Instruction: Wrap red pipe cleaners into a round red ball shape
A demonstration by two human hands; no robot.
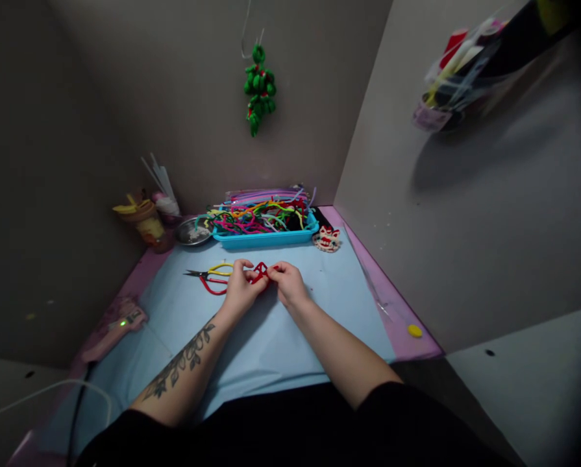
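Observation:
Both of my hands meet over the light blue mat (271,337) and pinch a bent red pipe cleaner (259,272) between them. My left hand (240,288) closes its fingertips on the left end of that red piece. My right hand (286,281) grips the right end, fingers curled. Just left of my left hand lie scissors (211,277) with red and yellow handles. A turquoise tray (265,239) heaped with pipe cleaners of many colours stands behind the hands.
A small red and white figure (328,239) sits right of the tray. A metal dish (193,232) and a yellow cup (147,224) stand at the back left. A pink glue gun (117,324) lies at the left. A green pipe-cleaner ornament (259,87) hangs on the wall. A yellow bit (415,331) lies at the right edge.

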